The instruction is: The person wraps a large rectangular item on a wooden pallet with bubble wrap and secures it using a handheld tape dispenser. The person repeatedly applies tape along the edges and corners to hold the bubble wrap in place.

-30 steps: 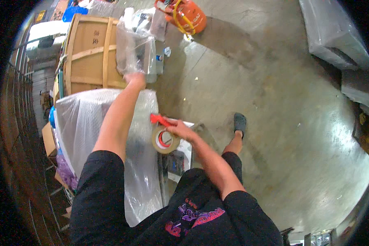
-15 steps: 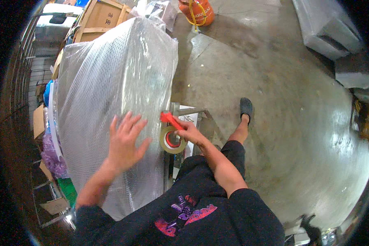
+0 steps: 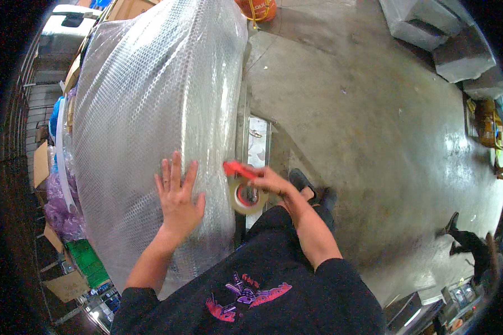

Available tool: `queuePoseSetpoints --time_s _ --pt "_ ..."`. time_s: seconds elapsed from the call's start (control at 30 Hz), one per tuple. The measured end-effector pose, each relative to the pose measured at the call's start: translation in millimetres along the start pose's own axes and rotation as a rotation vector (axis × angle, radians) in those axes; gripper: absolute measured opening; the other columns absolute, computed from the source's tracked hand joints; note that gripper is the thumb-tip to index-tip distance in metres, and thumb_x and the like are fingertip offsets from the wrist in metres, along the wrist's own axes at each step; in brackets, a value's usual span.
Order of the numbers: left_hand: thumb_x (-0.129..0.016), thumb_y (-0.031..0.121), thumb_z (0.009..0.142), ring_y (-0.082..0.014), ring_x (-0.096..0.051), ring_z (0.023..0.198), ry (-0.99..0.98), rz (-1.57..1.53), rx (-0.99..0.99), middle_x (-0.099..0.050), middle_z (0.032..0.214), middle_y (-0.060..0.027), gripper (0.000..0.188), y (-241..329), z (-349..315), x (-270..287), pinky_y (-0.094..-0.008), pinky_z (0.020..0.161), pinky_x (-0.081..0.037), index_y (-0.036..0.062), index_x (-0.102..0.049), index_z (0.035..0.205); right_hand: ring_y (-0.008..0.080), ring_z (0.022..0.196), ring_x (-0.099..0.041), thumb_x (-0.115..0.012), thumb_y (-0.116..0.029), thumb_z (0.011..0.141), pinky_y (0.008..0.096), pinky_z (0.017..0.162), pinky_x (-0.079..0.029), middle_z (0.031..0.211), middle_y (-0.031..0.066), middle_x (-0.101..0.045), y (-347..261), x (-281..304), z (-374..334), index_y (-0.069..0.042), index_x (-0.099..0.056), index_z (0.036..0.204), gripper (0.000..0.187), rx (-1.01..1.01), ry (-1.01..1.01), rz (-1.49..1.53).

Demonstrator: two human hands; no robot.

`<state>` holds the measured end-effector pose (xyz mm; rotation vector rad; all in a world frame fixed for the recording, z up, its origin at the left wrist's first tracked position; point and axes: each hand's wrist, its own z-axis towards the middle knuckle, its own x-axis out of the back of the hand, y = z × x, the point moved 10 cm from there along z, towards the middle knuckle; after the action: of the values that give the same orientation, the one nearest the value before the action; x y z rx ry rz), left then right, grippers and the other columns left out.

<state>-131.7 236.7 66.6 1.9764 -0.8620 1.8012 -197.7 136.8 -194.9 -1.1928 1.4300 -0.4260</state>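
Note:
A large box-shaped load wrapped in bubble wrap (image 3: 134, 111) fills the left and middle of the head view. My left hand (image 3: 180, 192) lies with spread fingers on its upper face, near the long edge. In my right hand (image 3: 271, 181) is a red tape dispenser (image 3: 239, 169), gripped by its handle. The dispenser carries a wide roll of tape (image 3: 257, 207) and its red head sits close against the wrapped side. Whether a strip of tape runs from it onto the wrap, I cannot tell.
A metal frame with a white panel (image 3: 257, 139) stands beside the load. An orange gas cylinder (image 3: 258, 8) is at the far end. Wrapped grey blocks (image 3: 464, 53) line the far right. Another person (image 3: 475, 245) is at lower right. Purple wrap (image 3: 64, 206) and a green crate (image 3: 88, 262) lie left.
My left hand has come to rest on the wrap, farther right. My right hand with the dispenser has shifted slightly right. My view has moved, and my foot is now closer in.

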Motion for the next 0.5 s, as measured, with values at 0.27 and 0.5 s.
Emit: queuePoseSetpoints --time_s 0.27,0.5 --pt "-0.079 0.034 0.075 -0.0391 -0.011 0.153 0.043 -0.069 -0.022 -0.018 0.165 -0.0134 0.085 52.3 -138.4 19.9 -0.0636 0.118 -0.010 0.0189 -0.043 0.150 0.0090 0.095 -0.055 -0.075 -0.031 0.081 0.0258 0.085 -0.044 0.114 -0.0011 -0.064 61.5 -36.3 -19.8 -0.007 -0.055 0.142 0.068 0.046 -0.042 0.038" --pt "-0.055 0.043 0.093 -0.0280 -0.019 0.152 -0.553 0.283 -0.240 -0.031 0.161 -0.0090 0.067 87.9 -244.7 -123.7 -0.0576 0.121 -0.003 0.0084 -0.043 0.149 0.0094 0.073 -0.050 -0.064 -0.026 0.085 0.0261 0.067 -0.046 0.094 -0.0033 -0.060 46.0 -47.9 -32.9 -0.008 -0.049 0.147 0.065 0.197 0.030 0.209"
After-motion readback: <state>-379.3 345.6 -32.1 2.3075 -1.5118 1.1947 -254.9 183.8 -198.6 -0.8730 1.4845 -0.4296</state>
